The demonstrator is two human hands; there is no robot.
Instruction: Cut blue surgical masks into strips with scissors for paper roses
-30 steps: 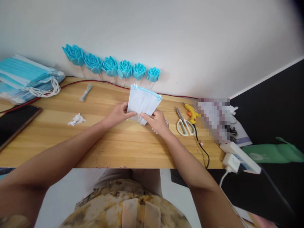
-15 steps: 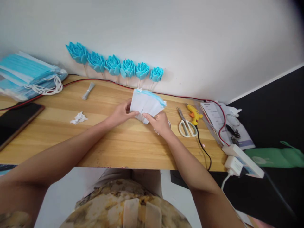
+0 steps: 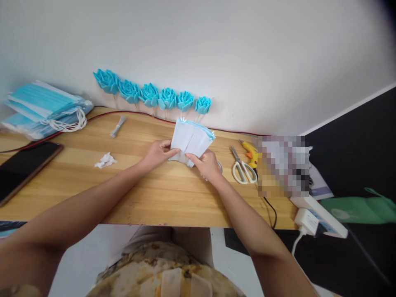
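Both my hands hold a fanned stack of face masks (image 3: 191, 140) just above the desk, white side toward me and light blue showing along the top edge. My left hand (image 3: 160, 154) grips the stack's left side, thumb across the lower front. At the lower right, my right hand (image 3: 206, 164) pinches it, thumb on the front and fingers behind. The fingers behind the stack are mostly hidden. Part of a round, pale-rimmed item (image 3: 220, 166) shows behind my right hand. Scissors with white handles (image 3: 243, 169) lie to the right of that hand.
Several blue flowers on sticks (image 3: 149, 95) lean against the wall. More masks (image 3: 43, 107) are piled left, near a phone (image 3: 27, 167), a tied bundle of wires (image 3: 118, 126) and white scraps (image 3: 105, 160). A yellow glue gun (image 3: 252, 154) and power strip (image 3: 328, 220) are right.
The view has tilted slightly, so things sit lower in the picture. My hands keep their hold on the masks, whose fan has shifted a little.
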